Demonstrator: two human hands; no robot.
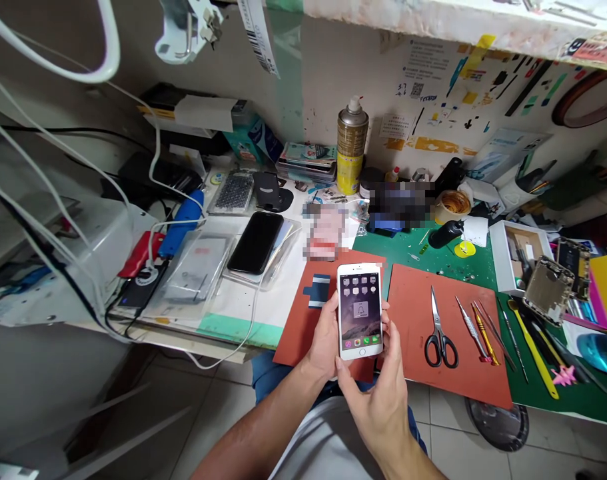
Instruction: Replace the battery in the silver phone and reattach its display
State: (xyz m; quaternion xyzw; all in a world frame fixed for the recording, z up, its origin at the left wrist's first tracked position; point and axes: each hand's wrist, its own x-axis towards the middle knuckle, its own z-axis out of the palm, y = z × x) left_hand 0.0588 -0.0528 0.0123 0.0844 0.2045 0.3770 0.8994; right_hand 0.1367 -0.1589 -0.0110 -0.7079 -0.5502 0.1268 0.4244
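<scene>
- In the head view, the white phone (362,327) is held above the near edge of the bench (223,328), in front of the person's body, screen facing up.
- The left hand (323,343) holds the phone along its left side; most of its fingers are hidden behind it.
- The right hand (383,393) has its fingers spread about the lower end, thumb by the bottom left corner and forefinger by the right edge; whether they pinch or merely touch, I cannot tell.
- The screen is lit, with app icons and a bell symbol in the middle. By my judgement, the phone is assembled and running, and being looked over or handled.
- The scissors (440,340) and tweezers (472,328) lie on the brown mat (408,300), out of hand.
- What work remains, if any, this view cannot settle.
</scene>
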